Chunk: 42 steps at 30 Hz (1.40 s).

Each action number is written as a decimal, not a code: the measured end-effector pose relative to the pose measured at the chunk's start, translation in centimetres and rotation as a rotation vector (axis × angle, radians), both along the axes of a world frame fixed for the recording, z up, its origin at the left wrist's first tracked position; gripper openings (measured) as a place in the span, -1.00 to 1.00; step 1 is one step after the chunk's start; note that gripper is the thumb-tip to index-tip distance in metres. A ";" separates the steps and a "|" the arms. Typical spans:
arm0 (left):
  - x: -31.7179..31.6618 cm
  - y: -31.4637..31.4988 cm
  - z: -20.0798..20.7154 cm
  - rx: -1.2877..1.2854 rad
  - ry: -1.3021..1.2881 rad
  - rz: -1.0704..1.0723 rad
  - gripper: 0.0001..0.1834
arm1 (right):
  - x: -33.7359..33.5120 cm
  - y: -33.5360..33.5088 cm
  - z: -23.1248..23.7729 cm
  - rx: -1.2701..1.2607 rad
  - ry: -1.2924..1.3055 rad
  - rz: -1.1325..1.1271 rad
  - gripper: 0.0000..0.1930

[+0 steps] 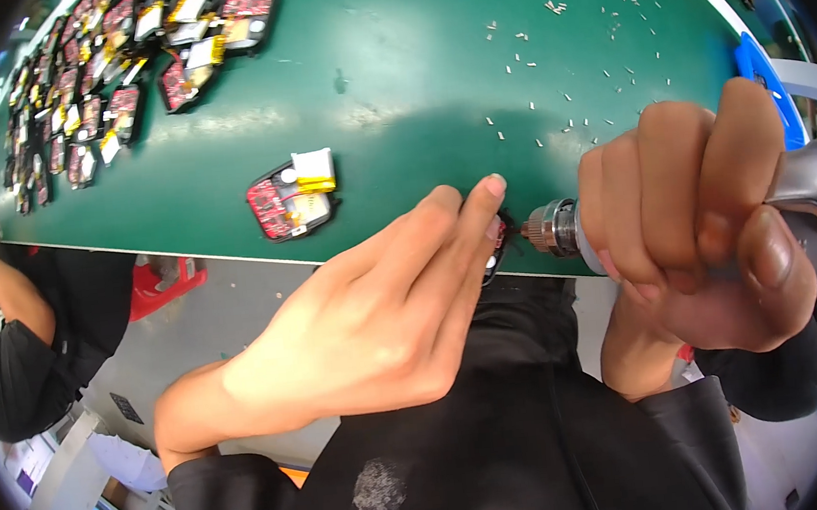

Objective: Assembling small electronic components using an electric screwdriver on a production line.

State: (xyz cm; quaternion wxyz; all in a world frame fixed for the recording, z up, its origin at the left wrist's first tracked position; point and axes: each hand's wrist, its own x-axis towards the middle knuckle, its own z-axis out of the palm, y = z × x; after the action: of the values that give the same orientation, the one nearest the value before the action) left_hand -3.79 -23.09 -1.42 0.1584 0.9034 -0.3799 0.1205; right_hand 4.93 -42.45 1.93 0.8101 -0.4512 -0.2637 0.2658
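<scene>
My left hand (365, 318) reaches over the table's front edge, fingers stretched close together, steadying a small black-cased unit with a red circuit board (494, 258). Most of that unit is hidden under the fingers. In my right hand (695, 213) is a power screwdriver (555, 228), my fingers wrapped round its body. Its silver chuck points left, with the tip right beside the unit; whether the tip touches a screw cannot be seen. Left of my hands, a similar open unit (274, 209) lies on the table, a silver-and-yellow battery pouch (314, 172) at its top.
Many such units (124, 105) are heaped at the far left of the green table (380, 61). Small metallic pieces (557, 8), perhaps screws, lie scattered at the far right. A blue tray (768, 88) stands by the right edge. Another person (36, 320) sits at the left.
</scene>
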 end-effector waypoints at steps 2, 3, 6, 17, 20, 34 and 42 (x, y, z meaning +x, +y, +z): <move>0.0 -0.3 1.2 0.010 0.002 -0.006 -0.54 | -0.9 -0.1 1.1 0.020 -0.003 -0.071 -0.77; -0.3 -0.4 0.9 0.031 -0.013 0.021 -0.54 | -1.3 0.4 0.5 0.034 0.023 -0.116 -0.76; 0.0 -0.4 1.7 0.062 0.026 -0.026 -0.55 | -0.9 0.7 1.1 0.085 0.097 -0.099 -0.75; 2.3 10.9 4.5 -0.006 -0.216 0.797 -0.55 | -2.8 -6.1 -1.5 0.360 0.191 -0.322 -0.89; 4.2 15.7 3.3 0.015 -0.118 0.910 -0.58 | -3.7 -5.8 -2.5 0.364 0.307 -0.350 -0.88; 13.1 -1.5 1.4 -0.069 -0.009 0.312 -0.72 | -4.6 -6.6 -4.8 0.459 0.418 -0.295 -0.89; 15.5 -1.8 1.2 0.176 -0.176 0.106 -0.75 | -4.3 -6.9 -5.2 0.625 0.489 -0.231 -0.93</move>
State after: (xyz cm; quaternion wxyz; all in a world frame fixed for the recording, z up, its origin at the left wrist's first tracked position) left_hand 11.67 -24.93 -0.24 0.0379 0.9185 -0.3531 0.1736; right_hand 0.67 -49.36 -3.31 0.9713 -0.1339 -0.0792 0.1798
